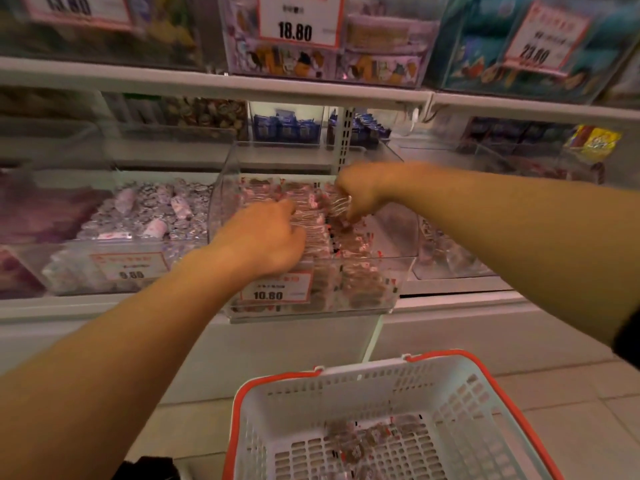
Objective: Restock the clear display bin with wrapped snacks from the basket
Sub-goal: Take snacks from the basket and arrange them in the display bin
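The clear display bin [398, 271] sits on the lower shelf at centre, with a 10.80 price tag on its front. It holds rows of clear-wrapped brown snacks [360, 247]. My left hand [266, 237] is inside the bin on the left, fingers curled down onto the wrapped snacks. My right hand [356, 195] is over the back of the bin and pinches a small bunch of clear wrappers. Below, a white basket [346, 386] with a red rim stands on the floor, with several wrapped snacks [367, 441] left on its bottom.
A neighbouring clear bin [114, 268] of silver-wrapped sweets with a 9.80 tag stands to the left. Another clear bin [446, 258] stands to the right. An upper shelf edge [242, 84] overhangs the bins, carrying boxed goods and price cards. The tiled floor [571, 403] surrounds the basket.
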Motion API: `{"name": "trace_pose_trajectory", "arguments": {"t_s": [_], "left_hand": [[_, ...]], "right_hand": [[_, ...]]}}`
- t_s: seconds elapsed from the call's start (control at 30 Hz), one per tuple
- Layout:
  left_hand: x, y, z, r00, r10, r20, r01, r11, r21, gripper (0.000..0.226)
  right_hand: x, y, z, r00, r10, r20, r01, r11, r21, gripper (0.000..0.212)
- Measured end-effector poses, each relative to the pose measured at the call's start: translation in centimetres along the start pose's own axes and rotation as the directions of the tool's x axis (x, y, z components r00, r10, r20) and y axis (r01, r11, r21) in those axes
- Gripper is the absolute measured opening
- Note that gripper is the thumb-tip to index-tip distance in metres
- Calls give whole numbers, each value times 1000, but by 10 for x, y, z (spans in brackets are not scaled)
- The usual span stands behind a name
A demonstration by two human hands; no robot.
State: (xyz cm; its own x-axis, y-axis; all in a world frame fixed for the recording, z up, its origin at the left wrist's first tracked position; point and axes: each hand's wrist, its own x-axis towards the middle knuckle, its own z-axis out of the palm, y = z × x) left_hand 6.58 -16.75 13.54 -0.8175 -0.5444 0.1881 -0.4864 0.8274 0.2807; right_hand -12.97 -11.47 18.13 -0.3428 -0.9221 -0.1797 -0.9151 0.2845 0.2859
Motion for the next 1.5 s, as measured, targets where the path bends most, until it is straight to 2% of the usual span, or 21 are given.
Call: {"name": "trace_pose_trajectory", "arguments": {"t_s": [0.2,0.3,0.43,0.57,0.63,0.77,0.83,0.9,0.97,1.03,1.07,1.1,1.13,1.17,1.2,1.23,1.27,1.3,1.37,1.43,1.5], "left_hand": [[1,-6,-2,993,-31,110,34,999,-23,46],[1,-7,-1,994,-14,108,15,1000,-9,43],[3,-6,2,996,-8,93,9,1000,-7,37],[3,-6,3,995,-23,95,23,1000,1,42],[3,-6,2,994,-31,103,32,999,-9,42],[-1,-4,1,998,-20,57,22,999,-26,36],[-6,1,-4,994,23,-105,-21,1000,19,33],[-13,8,-11,944,109,-312,-96,994,56,27],[-24,16,-16,859,230,-458,-232,971,52,23],[-39,25,-15,749,395,-531,-421,904,79,26],[-47,31,-8,693,483,-535,-516,851,99,26],[-57,36,4,650,568,-505,-601,791,117,27],[-67,41,22,640,644,-420,-660,740,128,28],[-76,46,45,677,690,-255,-688,717,116,26],[-84,49,72,742,670,-19,-666,740,94,21],[-93,47,101,792,562,238,-596,795,109,14],[-103,42,132,808,397,435,-504,849,160,16],[-115,34,162,791,236,565,-412,888,207,26],[-138,16,215,746,-26,666,-151,967,208,44],[-158,1,259,692,-194,695,152,981,122,57],[-173,-6,295,620,-285,732,341,937,76,70]], "right_hand": [[8,-4,5,1000,7,9,-7,1000,-2,37],[3,-11,19,998,58,27,-55,995,-86,56],[11,-16,28,987,71,146,-42,981,-189,36],[13,-11,35,984,96,147,-39,936,-350,68],[16,-6,36,990,77,121,-29,933,-358,69],[9,-11,16,943,153,295,-66,956,-286,69],[-6,-16,4,971,140,193,-106,979,-175,71],[-31,-19,-8,990,98,-98,-104,993,-60,62],[-64,-21,-5,894,76,-441,-68,997,34,34],[-103,-28,23,582,116,-805,68,979,191,18],[-123,-36,45,388,193,-901,166,947,275,16],[-141,-47,75,261,299,-918,237,902,361,16],[-156,-58,112,244,419,-875,257,842,475,16],[-168,-69,154,336,534,-776,224,754,617,14],[-175,-79,197,522,609,-598,131,635,761,11],[-179,-89,236,743,581,-331,-37,529,848,14],[-183,-100,273,898,438,-32,-216,504,836,29],[-187,-111,308,940,250,232,-332,509,794,51],[-193,-130,364,830,-2,558,-482,502,718,95],[-195,-146,403,699,-15,715,-573,587,572,134],[-192,-158,429,625,36,780,-624,624,470,150]]}}
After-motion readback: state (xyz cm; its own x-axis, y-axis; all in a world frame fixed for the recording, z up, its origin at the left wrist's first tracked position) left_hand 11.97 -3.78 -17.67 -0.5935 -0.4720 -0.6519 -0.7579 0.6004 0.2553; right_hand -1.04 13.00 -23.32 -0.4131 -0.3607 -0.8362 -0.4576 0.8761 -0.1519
